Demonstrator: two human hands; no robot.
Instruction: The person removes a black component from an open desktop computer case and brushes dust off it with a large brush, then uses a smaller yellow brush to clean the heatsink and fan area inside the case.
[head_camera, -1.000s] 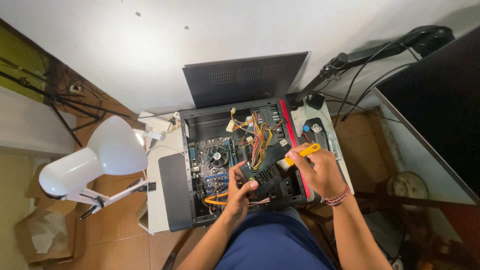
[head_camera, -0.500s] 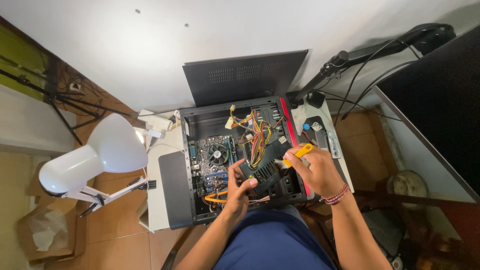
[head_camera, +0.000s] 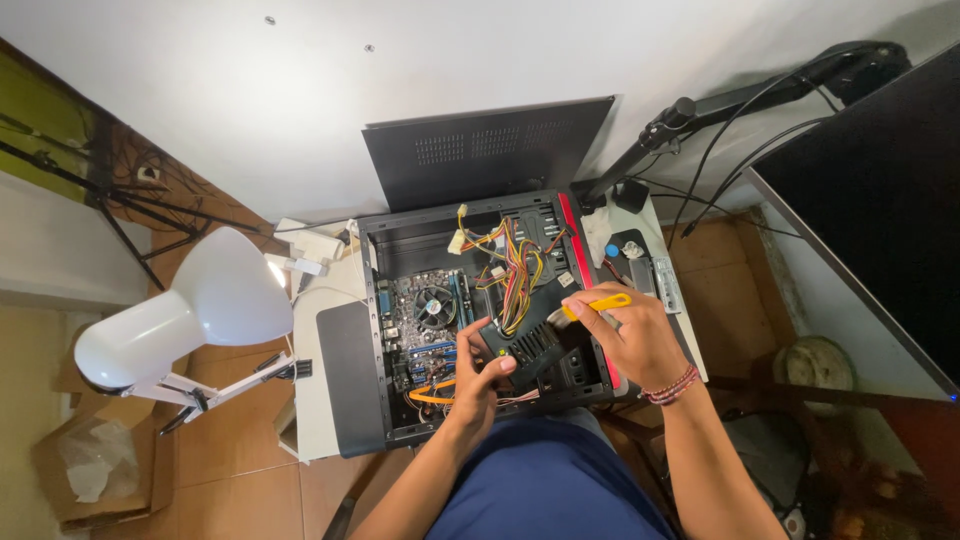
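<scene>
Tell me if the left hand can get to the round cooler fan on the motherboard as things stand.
Probably yes. The left hand grips the black power supply close below the cooler fan, and the board between them lies open, with the wire bundle off to the right. It would have to let go first.

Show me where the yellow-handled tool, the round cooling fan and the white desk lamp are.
yellow-handled tool (head_camera: 598, 303), head view, on the yellow handle in the right hand.
round cooling fan (head_camera: 435, 305), head view, on its hub.
white desk lamp (head_camera: 228, 290), head view, on the shade's dome.
</scene>
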